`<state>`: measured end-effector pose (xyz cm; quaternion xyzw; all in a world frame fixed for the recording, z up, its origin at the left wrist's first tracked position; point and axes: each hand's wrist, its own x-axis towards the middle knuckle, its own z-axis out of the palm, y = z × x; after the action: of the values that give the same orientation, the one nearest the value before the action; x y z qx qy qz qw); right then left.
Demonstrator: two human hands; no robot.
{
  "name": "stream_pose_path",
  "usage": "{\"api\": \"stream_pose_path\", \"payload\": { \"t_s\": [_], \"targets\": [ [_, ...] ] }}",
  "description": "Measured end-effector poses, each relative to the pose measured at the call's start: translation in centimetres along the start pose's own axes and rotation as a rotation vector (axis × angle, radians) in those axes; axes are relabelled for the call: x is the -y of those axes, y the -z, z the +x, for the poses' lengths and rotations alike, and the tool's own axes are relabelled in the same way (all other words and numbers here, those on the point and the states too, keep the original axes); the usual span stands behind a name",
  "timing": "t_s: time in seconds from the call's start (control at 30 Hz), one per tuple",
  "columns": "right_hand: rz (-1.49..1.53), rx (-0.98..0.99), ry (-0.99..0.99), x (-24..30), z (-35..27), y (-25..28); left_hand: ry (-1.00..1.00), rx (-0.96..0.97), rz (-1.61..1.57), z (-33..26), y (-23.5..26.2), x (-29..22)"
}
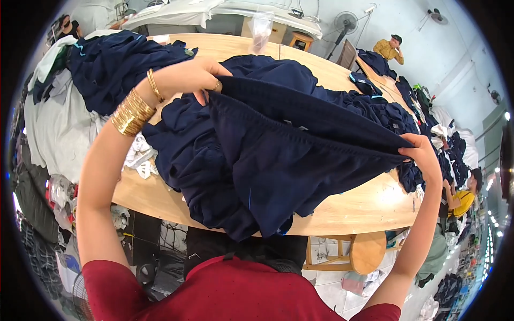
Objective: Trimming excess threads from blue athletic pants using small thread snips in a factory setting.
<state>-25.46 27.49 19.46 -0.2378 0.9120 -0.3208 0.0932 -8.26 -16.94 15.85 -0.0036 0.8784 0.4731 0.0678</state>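
A pair of navy elastic-waist trousers (289, 155) is stretched out between my hands, its waistband pulled wide so the opening shows. My left hand (195, 77), with gold bangles on its wrist, grips the waistband's left end. At the right end, my right hand (420, 152) pinches the waistband between thumb and fingers. The lower part of the trousers hangs toward the table's near edge and overlaps a heap of navy garments (179, 139) behind and left of it, so where one ends and the other begins is hard to tell.
Beneath is a pale wooden table (155, 200). More navy clothing (120, 61) lies at the far left, with white scraps (140, 158) nearer. A round wooden stool (368, 251) stands below the near edge. Several people work farther off, one in a patterned yellow shirt (386, 51).
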Motion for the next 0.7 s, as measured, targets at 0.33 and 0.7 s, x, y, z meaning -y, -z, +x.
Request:
{"api": "stream_pose_path", "payload": {
  "t_s": [0.33, 0.7],
  "targets": [
    [0.229, -0.008, 0.056, 0.1, 1.0, 5.6, 0.006, 0.148, -0.251, 0.1, 2.4, -0.8],
    [-0.063, -0.238, 0.644, 15.7, 21.2, -5.8, -0.198, -0.342, -0.950, 5.1, 4.1, 3.9]
  ]
}}
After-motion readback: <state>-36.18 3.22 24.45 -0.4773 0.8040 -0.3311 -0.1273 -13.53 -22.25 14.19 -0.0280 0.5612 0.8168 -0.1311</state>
